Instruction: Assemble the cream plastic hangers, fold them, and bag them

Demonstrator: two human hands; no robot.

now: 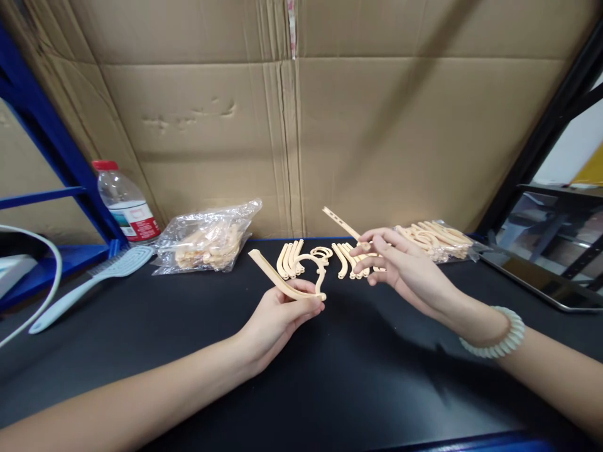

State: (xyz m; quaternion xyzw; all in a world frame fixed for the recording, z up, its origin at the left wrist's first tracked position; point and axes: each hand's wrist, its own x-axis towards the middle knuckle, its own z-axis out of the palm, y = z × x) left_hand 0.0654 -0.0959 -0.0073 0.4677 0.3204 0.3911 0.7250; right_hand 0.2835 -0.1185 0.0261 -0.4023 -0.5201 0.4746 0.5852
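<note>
My left hand (285, 314) is closed on a beige curved hanger arm (271, 271) that slants up to the left. A round hanger hook (321, 274) rises from the same grip, touching the arm's lower end; whether they are joined I cannot tell. Apart from it, to the right, my right hand (400, 263) pinches a slimmer beige strip with slots (342, 221), which points up to the left. Behind my hands lie a left row of curved arms (288, 258), several hooks (321, 252) and a right row of curved arms (346, 260), partly hidden by my right fingers.
On the black table (292, 389), a clear bag of beige parts (207, 242) lies at the back left and another bag (436, 240) at the back right. A red-capped bottle (126, 204), a pale blue hairbrush (110, 273) and a dark tablet-like device (541, 276) flank them. Cardboard (198, 125) stands behind.
</note>
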